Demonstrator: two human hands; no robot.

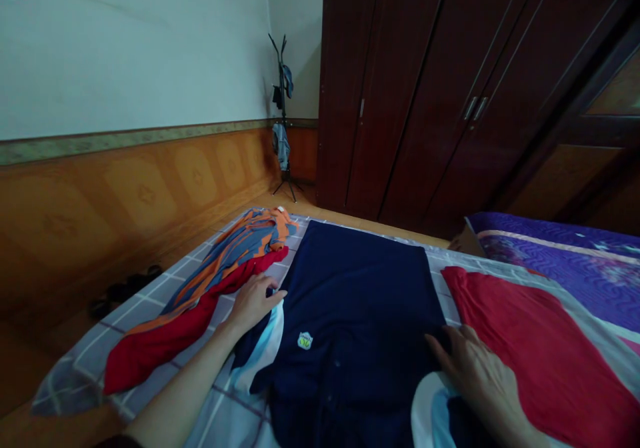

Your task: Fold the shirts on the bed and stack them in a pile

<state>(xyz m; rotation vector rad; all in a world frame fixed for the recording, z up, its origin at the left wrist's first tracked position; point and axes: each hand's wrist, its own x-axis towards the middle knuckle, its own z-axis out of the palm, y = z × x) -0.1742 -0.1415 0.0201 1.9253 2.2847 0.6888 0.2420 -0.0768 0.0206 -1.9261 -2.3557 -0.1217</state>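
- Navy polo-type shirt (360,288) lies front up on a white-lined checked sheet (80,368), directly before us and between both hands.
- Long axis runs away from us: hem at the far edge of the sheet, buttoned placket (334,381) at the near end. The collar we can't make out.
- Left hand (254,303) at the shirt's left edge, just above the light-striped left sleeve (265,351). From this grip the body of the shirt lies to the right.
- Right hand (477,361) at the opposite edge, just above the other striped sleeve (434,408). From here the body lies to the left.
- Hands roughly level across the shirt, so we call neither clearly nearer to the body as a whole; the chest badge (305,341) sits closer to the left.
- Grip state: fingers loosely bent on both hands, thumbs over the navy edge. Whether either pinches cloth, we cannot tell.
- Left of the shirt: a red garment (145,355), partly under or against an orange-and-grey striped one (225,261). Right: a red folded garment (530,341), near the right hand.
- Labels: the badge is pale with a yellow-green mark; its lettering is too small for us. We find no readable brand elsewhere.
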